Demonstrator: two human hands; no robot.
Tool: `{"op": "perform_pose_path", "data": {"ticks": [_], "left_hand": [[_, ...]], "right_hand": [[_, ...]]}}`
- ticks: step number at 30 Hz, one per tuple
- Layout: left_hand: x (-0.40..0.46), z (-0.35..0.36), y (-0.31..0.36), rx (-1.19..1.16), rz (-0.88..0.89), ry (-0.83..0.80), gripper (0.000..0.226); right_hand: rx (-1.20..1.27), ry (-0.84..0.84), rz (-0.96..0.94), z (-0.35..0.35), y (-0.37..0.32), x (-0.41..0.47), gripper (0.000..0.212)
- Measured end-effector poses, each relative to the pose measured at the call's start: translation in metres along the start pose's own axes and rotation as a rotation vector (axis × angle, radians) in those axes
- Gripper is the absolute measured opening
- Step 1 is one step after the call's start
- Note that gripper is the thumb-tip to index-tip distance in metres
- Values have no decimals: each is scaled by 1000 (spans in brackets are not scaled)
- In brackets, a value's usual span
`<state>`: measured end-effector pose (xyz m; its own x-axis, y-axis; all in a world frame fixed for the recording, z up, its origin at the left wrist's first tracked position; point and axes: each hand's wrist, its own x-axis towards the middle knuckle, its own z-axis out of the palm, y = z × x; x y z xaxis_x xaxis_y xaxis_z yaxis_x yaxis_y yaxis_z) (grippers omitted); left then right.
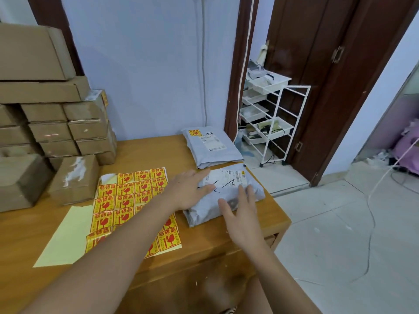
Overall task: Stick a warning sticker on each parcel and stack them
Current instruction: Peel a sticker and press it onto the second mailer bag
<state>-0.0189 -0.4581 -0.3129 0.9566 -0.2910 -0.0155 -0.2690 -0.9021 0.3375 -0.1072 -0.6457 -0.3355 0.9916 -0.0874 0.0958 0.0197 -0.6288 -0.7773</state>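
I rest both hands flat, fingers straight and spread: left hand [189, 191], right hand [240, 214]. The grey parcel [226, 196] lies under them on the counter [204, 243]. It looks like a soft, slippery, light poly bag; grip opposite edges.

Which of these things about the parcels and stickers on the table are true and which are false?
1. Both hands lie on the near grey parcel. True: the left hand and right hand rest flat on it.
2. The far grey parcel has no warning sticker. False: a yellow sticker sits at its top left corner.
3. The sticker sheet lies to the left of the near grey parcel. True.
4. The cardboard boxes are stacked on the right side of the table. False: they are on the left.
5. The right hand pinches a sticker. False: its fingers are straight and hold nothing.
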Motion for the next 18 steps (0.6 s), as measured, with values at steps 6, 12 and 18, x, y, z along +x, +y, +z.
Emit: {"op": "perform_pose_path", "data": {"ticks": [6,12,18], "left_hand": [[-40,-6,23,-135,-14,146,69],[-83,8,37,-312,-153,164,81],[-100,18,31,-323,-273,113,92]], "right_hand": [[91,82,-99,-9,-12,10,83],[45,-11,-186,-17,-21,42,83],[-72,-249,-228,-3,-24,66,85]]}}
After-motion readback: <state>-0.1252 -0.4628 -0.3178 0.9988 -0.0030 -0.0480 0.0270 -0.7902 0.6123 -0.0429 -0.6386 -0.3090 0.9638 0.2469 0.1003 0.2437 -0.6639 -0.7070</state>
